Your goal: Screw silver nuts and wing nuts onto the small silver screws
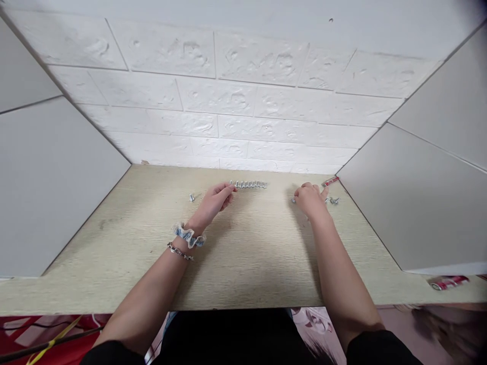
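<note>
Bolt row [251, 185]: a line of small silvery bolts on the table [251, 253], near the foot of the brick-patterned wall [236, 101]; its long axis runs left to right, roughly along that wall
Single bolts: set side by side in the row, seemingly with their lengths across its line; too small to tell whether they stand or lie
Left hand [216, 202]: at the left end of the row, thumb and forefinger brought close together there
Left grip: narrow at the fingertips; I cannot tell whether the end bolt [231, 182] is pinched or merely beside them
Right hand [310, 199]: well apart from the row, off its right end and a little to the near side, palm down with fingers curled
Right grip: a bolt [293, 201] shows at the fingertips; held or only touched, I cannot tell
Loose bolts [334, 201]: right of the row, just beyond the right hand's outer side, partly hidden by it
Lone bolt [191, 197]: left of the row and slightly nearer the person, apart from the left hand
Key relation: the row stretches rightward from the left fingertips toward the right hand, with bare table between; the left hand is nearer the row, the right nearer the loose bolts
Red cylinder [330, 181]: right of the row, beyond the right hand
</note>
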Demonstrator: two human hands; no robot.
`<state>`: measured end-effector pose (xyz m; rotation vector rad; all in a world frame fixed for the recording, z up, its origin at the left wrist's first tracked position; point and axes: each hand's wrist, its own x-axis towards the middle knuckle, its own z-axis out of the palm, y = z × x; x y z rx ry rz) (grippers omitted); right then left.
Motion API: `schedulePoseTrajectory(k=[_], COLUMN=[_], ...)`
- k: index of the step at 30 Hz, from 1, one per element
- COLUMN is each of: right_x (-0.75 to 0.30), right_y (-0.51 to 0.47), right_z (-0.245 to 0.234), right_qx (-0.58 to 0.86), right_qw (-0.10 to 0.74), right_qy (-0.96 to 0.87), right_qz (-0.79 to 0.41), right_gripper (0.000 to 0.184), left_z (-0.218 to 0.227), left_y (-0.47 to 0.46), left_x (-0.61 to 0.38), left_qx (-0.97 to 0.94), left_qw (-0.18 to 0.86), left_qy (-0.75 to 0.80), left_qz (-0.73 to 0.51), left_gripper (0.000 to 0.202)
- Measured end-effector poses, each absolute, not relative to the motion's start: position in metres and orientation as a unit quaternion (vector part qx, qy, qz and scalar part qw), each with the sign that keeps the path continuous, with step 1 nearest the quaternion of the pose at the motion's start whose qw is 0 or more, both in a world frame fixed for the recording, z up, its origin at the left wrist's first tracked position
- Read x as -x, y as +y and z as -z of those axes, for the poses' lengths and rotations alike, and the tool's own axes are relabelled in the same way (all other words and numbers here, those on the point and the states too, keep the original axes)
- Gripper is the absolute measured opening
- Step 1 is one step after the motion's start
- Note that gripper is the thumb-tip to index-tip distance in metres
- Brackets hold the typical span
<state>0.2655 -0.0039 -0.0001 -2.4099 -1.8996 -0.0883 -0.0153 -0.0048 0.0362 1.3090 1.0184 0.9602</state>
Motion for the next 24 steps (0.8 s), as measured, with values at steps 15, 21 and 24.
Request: schedulePoseTrajectory(k=[15,21,24], right_x=[-0.165,-0.152,-0.151], right_y=[-0.013,-0.020,-0.021], right_z=[0.001,0.007,0.010], right_qx=[0.458,0.415,0.406], right_qw=[0.514,0.543,0.539], right_qy=[-0.484,-0.398,-0.391], right_qz=[-0.540,-0.612,-0.625], right_gripper=[0.039,0.036,0.036], left_z=[-0.033,-0.029,-0.025], left_y=[-0.015,-0.011,-0.011], left_x=[0.003,0.004,0.004], left_qx=[-0.727,-0.752,-0.766], left_qw=[0.416,0.367,0.348], left_qy=[0.429,0.433,0.420], left_qz=[-0.338,-0.335,-0.341], left_gripper=[0.029,0.023,0.020])
